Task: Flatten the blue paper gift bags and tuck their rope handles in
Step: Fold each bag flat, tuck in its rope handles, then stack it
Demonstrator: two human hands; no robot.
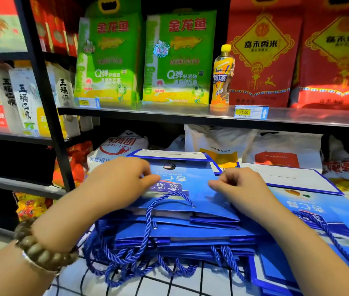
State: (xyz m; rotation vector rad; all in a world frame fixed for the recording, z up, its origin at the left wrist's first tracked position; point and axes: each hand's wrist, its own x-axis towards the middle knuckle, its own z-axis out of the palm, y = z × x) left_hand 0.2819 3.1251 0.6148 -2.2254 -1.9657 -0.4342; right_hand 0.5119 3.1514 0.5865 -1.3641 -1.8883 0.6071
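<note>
Left hand (122, 178) and right hand (239, 186) rest on the top bag (201, 182), fingers (149, 178) curled; grip unclear. Press flat, then tuck its rope handle (148, 214)

green rice bags (145, 58) and a tea bottle (222, 76) on a shelf (169, 113).

Two green plastic rice bags (107, 58). Two red rice bags with gold diamond print (261, 56). One yellow-capped iced tea bottle (222, 77). Two shelf price tags (251, 112). Two bare hands: left hand (122, 178), right hand (242, 189). One brown bead bracelet (41, 251). Blue paper gift bags (190, 233): two piles, exact number unclear. Twisted blue rope handles (147, 218): many, tangled, uncountable.
</note>
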